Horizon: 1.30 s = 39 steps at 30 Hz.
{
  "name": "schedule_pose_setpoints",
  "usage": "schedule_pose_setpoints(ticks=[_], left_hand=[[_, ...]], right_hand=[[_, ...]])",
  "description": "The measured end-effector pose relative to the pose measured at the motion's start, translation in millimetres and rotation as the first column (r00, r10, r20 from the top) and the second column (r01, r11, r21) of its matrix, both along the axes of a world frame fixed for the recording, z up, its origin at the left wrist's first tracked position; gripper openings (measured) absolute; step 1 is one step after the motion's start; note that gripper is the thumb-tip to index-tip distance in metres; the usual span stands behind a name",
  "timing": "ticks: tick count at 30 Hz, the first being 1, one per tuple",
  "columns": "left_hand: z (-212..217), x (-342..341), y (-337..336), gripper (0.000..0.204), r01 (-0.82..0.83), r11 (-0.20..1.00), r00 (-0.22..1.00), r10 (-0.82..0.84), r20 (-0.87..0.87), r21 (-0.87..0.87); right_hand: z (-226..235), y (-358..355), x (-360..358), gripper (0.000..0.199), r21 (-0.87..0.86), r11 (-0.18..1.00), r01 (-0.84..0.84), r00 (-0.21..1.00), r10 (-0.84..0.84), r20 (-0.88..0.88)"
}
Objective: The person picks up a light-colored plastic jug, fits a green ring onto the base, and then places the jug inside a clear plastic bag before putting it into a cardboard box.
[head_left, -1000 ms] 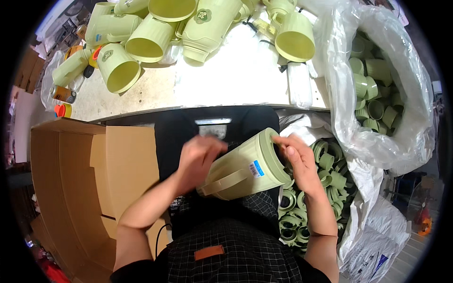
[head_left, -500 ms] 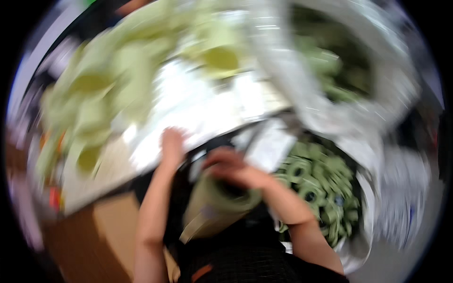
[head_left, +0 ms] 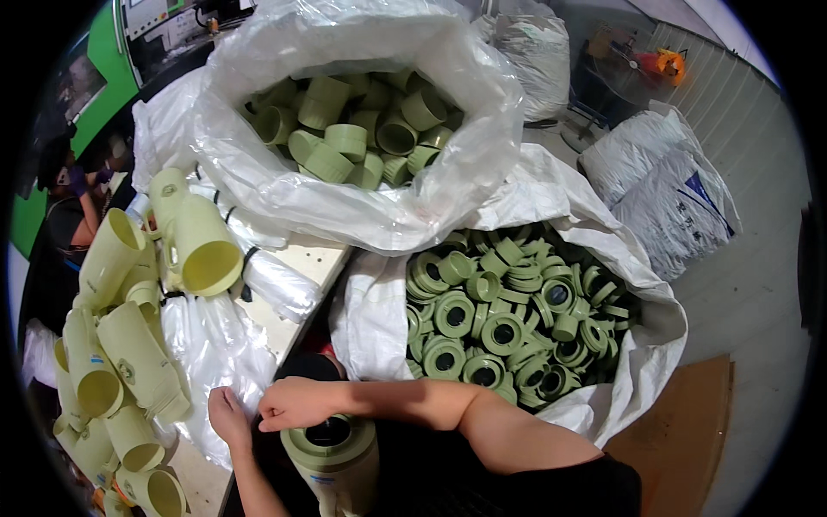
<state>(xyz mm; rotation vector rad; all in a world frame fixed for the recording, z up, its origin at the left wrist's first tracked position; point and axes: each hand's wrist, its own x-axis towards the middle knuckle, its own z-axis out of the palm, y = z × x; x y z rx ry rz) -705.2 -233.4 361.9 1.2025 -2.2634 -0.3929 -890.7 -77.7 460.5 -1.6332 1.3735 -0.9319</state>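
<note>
— While you look from big to small, what fills most of the view?

— Two big open sacks. At twelve o'clock a clear plastic bag (head_left: 362, 181) holds pale green cylindrical caps (head_left: 349, 138), too heaped to count. At three o'clock from the hands, a white woven sack (head_left: 603, 215) holds darker green threaded rings (head_left: 504, 332), dozens of them. Two more white sacks (head_left: 663, 185), tied shut, stand at two o'clock on the floor.

— And the jugs?

— About ten pale yellow-green jug bodies (head_left: 138, 366) lie on the plastic-covered table (head_left: 293, 267) at nine o'clock, mouths open. One more, the jug (head_left: 336, 465), stands upright at six o'clock against the person's lap, a green ring already on its mouth.

— How are the hands?

— Right hand (head_left: 297, 403) comes across from the right, forearm level, fingers curled into a loose fist just above the jug's rim; I cannot tell whether it pinches anything. Left hand (head_left: 228, 415) sits just beside it at nine o'clock, fingers folded down on the plastic sheet at the table's edge, holding nothing visible.
</note>
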Motion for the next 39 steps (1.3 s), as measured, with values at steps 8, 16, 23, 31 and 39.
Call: schedule_pose_setpoints(ticks=[8,16,23,31,39], left_hand=[[85.9,-34.4,55.9,0.025,0.343,0.692,0.646,0.318,-0.694,0.635],[102.9,-12.5,109.9,0.027,0.473,0.651,0.636,0.214,-0.741,0.594],[124.4,41.0,124.0,0.005,0.671,0.456,0.545,0.232,-0.806,0.585],[151.9,68.9,190.3,0.028,0.616,0.764,0.67,-0.636,-0.381,-0.192],[58.0,164.4,278.8,0.055,-0.253,0.927,0.92,0.319,-0.229,0.275]], right_hand=[[-19.0,-7.5,-4.4,0.035,-0.11,0.867,0.486,0.874,-0.478,0.091],[-5.5,-5.9,6.1,0.015,0.198,0.935,0.295,0.684,-0.351,0.64],[-33.2,25.9,-62.7,0.014,0.543,0.679,0.493,0.009,-0.629,0.778],[-49.1,125.0,37.3,0.023,-0.405,0.501,0.765,0.619,-0.398,0.677],[-58.2,158.5,97.9,0.074,0.324,0.942,-0.09,0.993,0.062,0.098]])
